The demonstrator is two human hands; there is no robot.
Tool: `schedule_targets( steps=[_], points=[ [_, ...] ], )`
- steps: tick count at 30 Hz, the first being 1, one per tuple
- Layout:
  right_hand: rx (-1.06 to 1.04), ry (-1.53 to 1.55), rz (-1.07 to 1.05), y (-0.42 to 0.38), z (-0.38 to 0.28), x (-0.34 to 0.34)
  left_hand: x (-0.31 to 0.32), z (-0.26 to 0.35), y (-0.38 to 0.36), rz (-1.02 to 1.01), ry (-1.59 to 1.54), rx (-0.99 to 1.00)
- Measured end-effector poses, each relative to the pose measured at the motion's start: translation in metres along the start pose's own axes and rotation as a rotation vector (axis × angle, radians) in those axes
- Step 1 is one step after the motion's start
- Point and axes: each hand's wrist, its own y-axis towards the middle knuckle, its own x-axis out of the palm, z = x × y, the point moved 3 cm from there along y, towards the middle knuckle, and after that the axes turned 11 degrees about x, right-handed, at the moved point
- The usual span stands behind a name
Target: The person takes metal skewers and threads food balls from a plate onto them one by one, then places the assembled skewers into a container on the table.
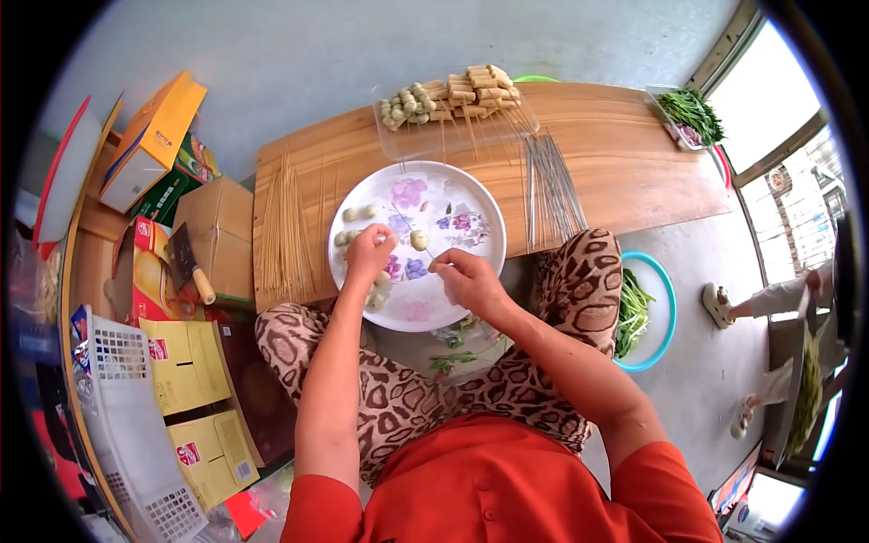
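A round white plate with purple and pink flowers (462,185) lies partly on the wooden table in front of me. My right hand (472,282) pinches a thin skewer above the plate. One pale round ball (419,240) is threaded on that skewer, between my two hands. My left hand (369,255) is closed just left of the ball, fingertips together; whatever they grip is hidden. Several loose pale balls (351,214) rest along the plate's left side, some partly covered by my left hand and forearm.
Bamboo skewers (285,231) lie left of the plate, metal skewers (552,195) right. Behind, a clear tray (398,143) holds skewered balls and brown rolls. Greens fill a container (685,118) and a blue-rimmed basin (671,312). A knife (188,258) is among boxes. Another person (769,303) is at right.
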Motion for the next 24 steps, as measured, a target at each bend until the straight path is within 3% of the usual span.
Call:
schedule_targets(
  steps=[2, 3, 6, 13, 24],
  points=[
    [0.02, -0.014, -0.011, -0.004, -0.006, 0.002, 0.003, -0.002, 0.005, 0.1, -0.936, -0.225],
    [0.037, -0.029, -0.014, -0.007, -0.009, 0.004, -0.001, 0.001, 0.005, 0.108, -0.935, -0.227],
    [0.042, -0.119, -0.03, -0.012, -0.017, 0.007, -0.011, 0.005, 0.005, 0.16, -1.395, -0.284],
    [0.069, -0.187, -0.061, -0.015, -0.017, 0.012, -0.008, 0.002, 0.005, 0.176, -1.631, -0.342],
    [0.08, -0.198, -0.049, -0.011, -0.011, 0.01, -0.005, 0.008, 0.006, 0.165, -1.654, -0.335]
  ],
)
